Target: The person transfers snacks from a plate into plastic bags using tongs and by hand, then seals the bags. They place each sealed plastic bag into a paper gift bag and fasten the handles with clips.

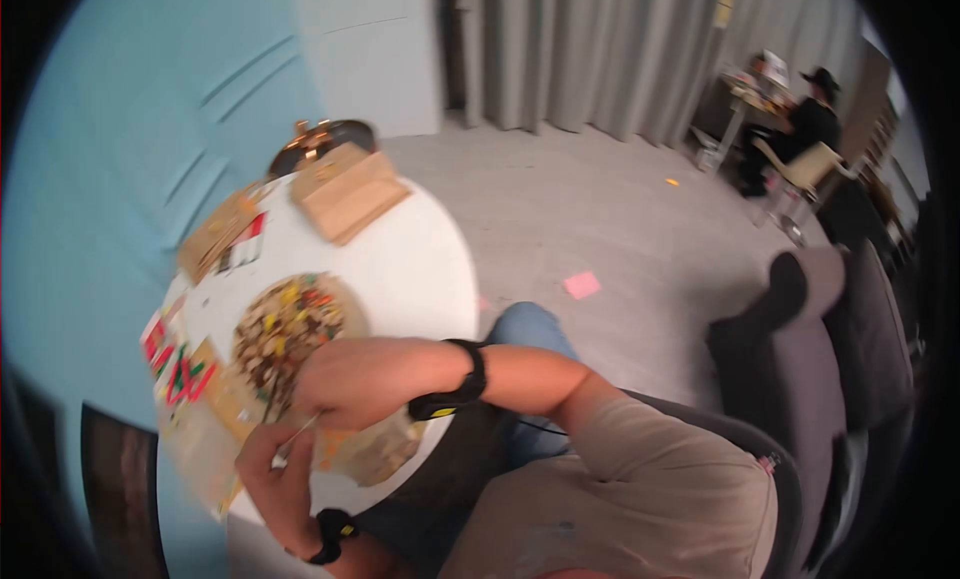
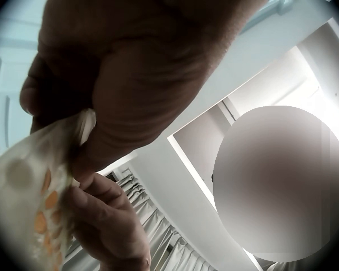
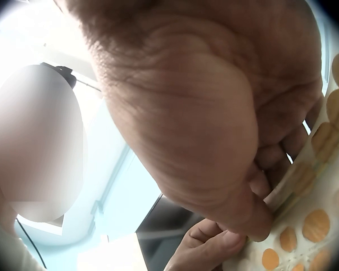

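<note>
A whitish see-through bag with orange dots (image 2: 31,180) is held between both hands, each pinching its edge with thumb and fingers close together. My left hand (image 1: 275,479) is low at the table's near edge. The right hand (image 1: 345,384) reaches across just above it in the head view. In the right wrist view the dotted bag (image 3: 311,231) hangs beside the right thumb, with the left thumb near it. Only a thin pale strip of the bag shows in the head view. Behind the hands lies a round heap of small multicoloured pieces (image 1: 285,324), partly covered by the right hand.
On the round white table (image 1: 430,249) stand brown paper bags (image 1: 350,194), red and green items (image 1: 180,369) and a clear plastic bag (image 1: 380,454). A dark pan-like object (image 1: 345,134) is behind. Dark armchairs (image 1: 780,329) stand to the right; a seated person (image 1: 805,129) is far off.
</note>
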Demonstrator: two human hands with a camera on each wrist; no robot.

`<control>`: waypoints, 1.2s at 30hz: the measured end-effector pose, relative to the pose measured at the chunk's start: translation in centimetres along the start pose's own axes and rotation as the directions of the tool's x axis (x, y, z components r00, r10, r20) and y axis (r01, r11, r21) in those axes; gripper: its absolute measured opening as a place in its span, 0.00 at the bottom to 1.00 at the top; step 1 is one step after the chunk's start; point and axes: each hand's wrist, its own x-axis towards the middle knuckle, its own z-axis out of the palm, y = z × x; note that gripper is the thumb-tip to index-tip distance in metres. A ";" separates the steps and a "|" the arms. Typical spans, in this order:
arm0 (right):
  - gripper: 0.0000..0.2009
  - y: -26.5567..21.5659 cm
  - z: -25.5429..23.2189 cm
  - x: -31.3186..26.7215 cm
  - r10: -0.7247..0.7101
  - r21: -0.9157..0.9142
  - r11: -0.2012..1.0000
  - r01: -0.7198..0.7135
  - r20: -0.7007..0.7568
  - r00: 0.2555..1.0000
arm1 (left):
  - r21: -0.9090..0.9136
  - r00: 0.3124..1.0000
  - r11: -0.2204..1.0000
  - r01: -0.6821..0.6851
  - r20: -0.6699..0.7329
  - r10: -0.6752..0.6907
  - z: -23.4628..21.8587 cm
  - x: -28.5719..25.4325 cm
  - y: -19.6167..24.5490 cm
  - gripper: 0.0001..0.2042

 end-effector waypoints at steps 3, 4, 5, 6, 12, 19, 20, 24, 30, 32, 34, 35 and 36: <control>0.09 -0.1 -0.5 0.0 0.050 0.047 0.997 -0.054 0.074 0.996 | -0.016 1.000 1.000 0.016 0.022 -0.016 -0.2 0.1 1.1 0.08; 0.09 0.0 -0.4 0.0 0.069 0.049 0.996 -0.073 0.090 0.994 | -0.057 0.999 0.998 0.032 0.022 -0.031 -0.1 0.1 1.2 0.08; 0.09 -0.2 -0.5 0.0 0.071 0.067 0.995 -0.076 0.076 0.995 | -0.039 0.998 0.998 0.048 0.042 -0.046 -0.3 0.2 1.5 0.08; 0.09 -0.2 -0.5 0.0 0.025 0.092 0.995 -0.033 0.095 0.995 | -0.059 0.998 0.997 0.057 0.042 -0.055 -0.2 0.2 1.6 0.08; 0.08 -0.6 -0.9 0.4 0.083 0.058 0.994 -0.090 0.118 0.990 | -0.073 0.999 0.996 0.043 0.008 -0.043 -0.2 0.5 2.2 0.07; 0.08 -0.2 -1.1 0.5 0.086 0.094 0.991 -0.095 0.092 0.992 | -0.135 0.998 0.990 0.051 0.036 -0.047 -0.2 0.4 1.2 0.06; 0.08 -0.1 -1.1 0.5 0.092 0.095 0.990 -0.102 0.096 0.991 | -0.142 0.998 0.989 0.050 0.039 -0.045 -0.1 0.4 1.1 0.06; 0.07 0.1 -1.1 0.7 0.122 0.118 0.984 -0.136 0.121 0.985 | -0.123 0.990 0.983 0.135 0.066 -0.127 -0.2 0.3 1.5 0.05; 0.05 0.3 -0.9 0.9 0.099 0.097 0.989 -0.111 0.118 0.988 | -0.073 1.000 0.997 -0.004 0.006 0.004 0.0 0.3 0.9 0.06; 0.05 0.5 -0.7 0.9 0.070 0.087 0.993 -0.080 0.105 0.992 | -0.060 1.000 0.998 -0.004 -0.004 0.004 0.0 0.4 0.9 0.06; 0.05 0.4 -0.5 0.9 0.049 0.079 0.995 -0.057 0.099 0.994 | -0.056 1.000 0.998 0.004 -0.011 -0.004 0.0 0.4 1.0 0.06; 0.05 0.2 -0.4 0.9 0.044 0.058 0.997 -0.048 0.073 0.996 | -0.048 1.000 0.999 -0.002 -0.020 0.001 0.0 0.4 1.1 0.06; 0.04 0.1 -0.3 0.8 0.038 0.037 0.999 -0.040 0.048 0.998 | -0.040 1.000 0.999 -0.005 -0.029 0.004 0.0 0.5 1.1 0.06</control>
